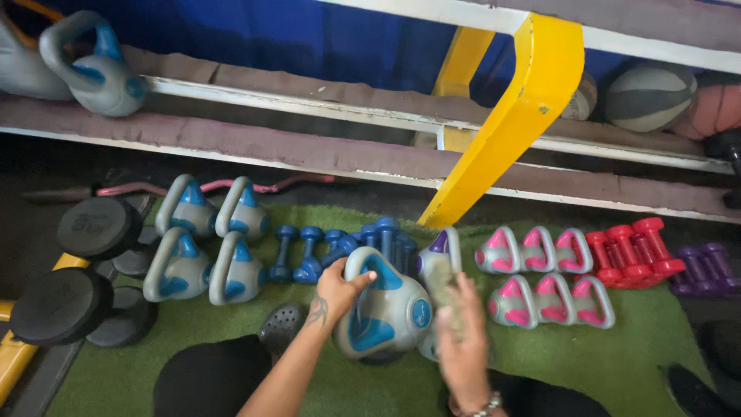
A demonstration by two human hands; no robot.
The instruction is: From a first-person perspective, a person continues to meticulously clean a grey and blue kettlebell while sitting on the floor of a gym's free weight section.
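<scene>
Head view: left hand (337, 289) wrapped over the handle of a large grey-and-blue kettlebell (386, 313), fingers (363, 279) curled shut on the loop. Bell resting on the green turf mat (633, 363), directly right of and below that hand, handle uppermost and tilted toward the left. Right hand (461, 340) blurred just right of the bell, touching or nearly so; fingers' spread impossible to tell. Left hand clearly nearer the handle. Behind: small blue dumbbells (309, 251); left, four smaller grey-blue kettlebells (202, 243); right, pink kettlebells (540, 274), red dumbbells (634, 249). Yellow rack leg (509, 123) above.
</scene>
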